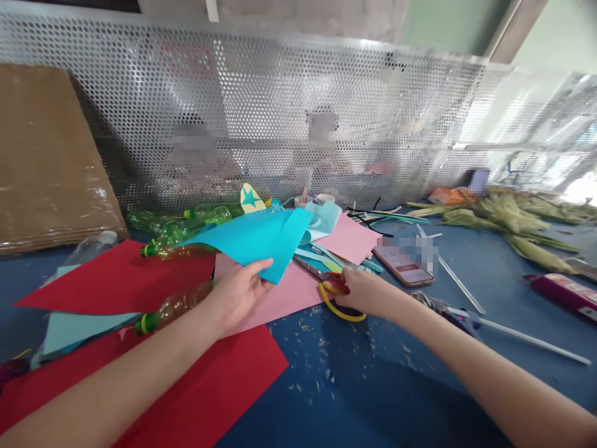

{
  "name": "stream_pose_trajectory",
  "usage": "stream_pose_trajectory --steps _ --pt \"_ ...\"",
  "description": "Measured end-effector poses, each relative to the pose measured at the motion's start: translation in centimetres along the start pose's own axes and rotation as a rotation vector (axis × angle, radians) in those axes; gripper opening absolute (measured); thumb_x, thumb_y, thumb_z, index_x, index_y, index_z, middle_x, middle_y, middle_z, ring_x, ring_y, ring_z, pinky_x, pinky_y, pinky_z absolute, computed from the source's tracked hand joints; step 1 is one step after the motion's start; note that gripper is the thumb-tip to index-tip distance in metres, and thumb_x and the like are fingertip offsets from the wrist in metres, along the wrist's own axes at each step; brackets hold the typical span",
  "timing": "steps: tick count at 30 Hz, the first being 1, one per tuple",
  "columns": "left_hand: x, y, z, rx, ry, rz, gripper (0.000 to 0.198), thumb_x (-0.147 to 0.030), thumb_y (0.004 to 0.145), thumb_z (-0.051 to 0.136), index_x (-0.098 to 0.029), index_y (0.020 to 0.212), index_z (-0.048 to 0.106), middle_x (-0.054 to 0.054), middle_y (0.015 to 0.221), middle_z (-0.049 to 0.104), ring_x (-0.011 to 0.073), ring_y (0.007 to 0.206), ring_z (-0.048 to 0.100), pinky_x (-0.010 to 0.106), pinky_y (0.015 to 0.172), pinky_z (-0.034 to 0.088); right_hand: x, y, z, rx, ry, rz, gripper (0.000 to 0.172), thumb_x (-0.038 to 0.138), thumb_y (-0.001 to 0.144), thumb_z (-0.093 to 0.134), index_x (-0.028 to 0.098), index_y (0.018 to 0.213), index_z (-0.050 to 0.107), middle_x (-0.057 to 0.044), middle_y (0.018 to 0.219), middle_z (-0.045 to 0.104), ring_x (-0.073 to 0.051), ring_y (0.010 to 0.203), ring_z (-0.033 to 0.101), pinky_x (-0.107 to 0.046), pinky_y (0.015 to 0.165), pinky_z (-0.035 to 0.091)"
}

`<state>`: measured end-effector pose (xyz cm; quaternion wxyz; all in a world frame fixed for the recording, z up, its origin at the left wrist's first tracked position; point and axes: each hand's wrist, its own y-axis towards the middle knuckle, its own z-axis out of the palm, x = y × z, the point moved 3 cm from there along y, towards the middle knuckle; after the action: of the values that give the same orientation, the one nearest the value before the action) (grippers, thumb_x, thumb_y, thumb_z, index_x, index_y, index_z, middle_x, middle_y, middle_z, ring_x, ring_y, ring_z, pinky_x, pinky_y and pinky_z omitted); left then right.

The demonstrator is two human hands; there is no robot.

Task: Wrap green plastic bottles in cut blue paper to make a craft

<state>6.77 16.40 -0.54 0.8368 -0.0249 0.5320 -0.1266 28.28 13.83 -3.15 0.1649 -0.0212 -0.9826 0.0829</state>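
Observation:
My left hand [245,292] pinches the near edge of a bright blue sheet of paper [256,233], which is raised and bent above the pile. Over to the right, my right hand [357,289] is closed on a pair of scissors [342,311] with yellow and red handles. The scissor blades point up and left, close to the sheet's right corner but apart from it. Beneath them lies pink paper [291,298]. Red paper [233,386] spreads under my left forearm, and a second red sheet [153,280] lies farther left.
Green plastic bottles [175,236] lie at left, near a leaning cardboard sheet [46,155]. A phone [405,264], a glue gun [450,311] and dried husks [508,211] are at right. Paper scraps dot the blue table [373,386]. A perforated metal panel [280,112] stands behind.

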Motion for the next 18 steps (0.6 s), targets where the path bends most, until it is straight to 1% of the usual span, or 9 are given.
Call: stream_pose_trajectory --steps 3,6,9,11,13,15,16,17,18 --pt "-0.3 0.9 0.5 -0.032 -0.062 0.063 0.044 0.001 0.076 0.065 -0.018 0.116 0.065 0.006 0.091 0.076 0.0162 0.071 0.071 0.022 0.06 0.055 -0.3 0.0 -0.2 0.046 0.11 0.007 0.026 0.04 0.076 0.066 0.019 0.063 0.057 -0.016 0.073 0.07 -0.034 0.079 0.069 -0.036 0.063 0.049" --pt "-0.8 2.3 0.7 -0.101 -0.109 0.134 0.039 0.002 0.076 0.065 -0.016 0.11 0.067 0.004 0.087 0.075 0.0131 0.069 0.068 0.02 0.062 0.053 -0.3 -0.4 -0.1 0.109 0.36 -0.034 0.029 0.045 0.077 0.063 0.021 0.064 0.053 -0.008 0.063 0.068 -0.027 0.066 0.069 -0.033 0.057 0.051" --pt "-1.5 3.6 0.6 -0.17 -0.154 0.209 0.037 0.003 0.076 0.065 -0.017 0.107 0.068 0.002 0.089 0.075 0.0107 0.071 0.067 0.018 0.066 0.052 1.0 -1.4 0.4 0.124 0.68 -0.141 0.034 0.057 0.081 0.053 0.023 0.08 0.053 -0.006 0.078 0.07 -0.023 0.075 0.071 -0.033 0.063 0.056" --pt "-1.8 4.1 0.5 -0.198 -0.18 0.242 0.034 0.001 0.076 0.067 -0.017 0.104 0.068 0.001 0.086 0.075 0.0099 0.069 0.066 0.017 0.065 0.052 2.4 -2.3 1.0 0.122 0.849 -0.229 0.05 0.072 0.081 0.043 0.023 0.082 0.053 -0.009 0.09 0.071 -0.025 0.088 0.071 -0.036 0.076 0.057" --pt "-2.1 4.2 0.6 -0.204 -0.197 0.254 0.03 -0.001 0.077 0.068 -0.017 0.102 0.069 0.002 0.084 0.075 0.0098 0.066 0.065 0.018 0.064 0.052 3.6 -3.3 1.9 0.13 1.0 -0.313 0.065 0.078 0.085 0.018 0.024 0.082 0.053 -0.008 0.093 0.07 -0.025 0.095 0.07 -0.037 0.08 0.056" --pt "-2.3 3.9 0.8 -0.192 -0.209 0.261 0.029 -0.001 0.078 0.067 -0.017 0.102 0.069 0.003 0.087 0.075 0.01 0.067 0.066 0.019 0.064 0.053 4.6 -4.4 3.2 0.313 1.299 -0.401 0.061 0.076 0.088 0.021 0.026 0.086 0.055 -0.008 0.091 0.071 -0.024 0.093 0.07 -0.039 0.082 0.056" --pt "-2.4 3.6 1.0 -0.182 -0.213 0.267 0.03 -0.001 0.078 0.067 -0.018 0.103 0.069 0.003 0.09 0.075 0.0103 0.07 0.067 0.019 0.065 0.054 4.8 -4.7 3.8 0.314 1.319 -0.415 0.063 0.077 0.087 0.02 0.026 0.085 0.057 -0.007 0.085 0.07 -0.023 0.083 0.071 -0.038 0.074 0.058" --pt "-2.4 3.4 1.2 -0.172 -0.216 0.273 0.032 0.0 0.078 0.066 -0.019 0.104 0.068 0.003 0.093 0.075 0.0106 0.073 0.068 0.019 0.066 0.054 4.9 -5.1 4.5 0.316 1.231 -0.438 0.07 0.079 0.086 0.014 0.026 0.083 0.06 -0.007 0.079 0.069 -0.022 0.073 0.071 -0.036 0.067 0.059" --pt "-2.4 3.1 1.5 -0.166 -0.22 0.274 0.034 0.001 0.078 0.066 -0.021 0.104 0.068 0.002 0.096 0.075 0.011 0.075 0.068 0.018 0.066 0.054 4.7 -5.3 4.9 0.202 1.106 -0.467 0.077 0.077 0.087 0.005 0.026 0.079 0.062 -0.005 0.068 0.066 -0.019 0.058 0.067 -0.033 0.057 0.058"
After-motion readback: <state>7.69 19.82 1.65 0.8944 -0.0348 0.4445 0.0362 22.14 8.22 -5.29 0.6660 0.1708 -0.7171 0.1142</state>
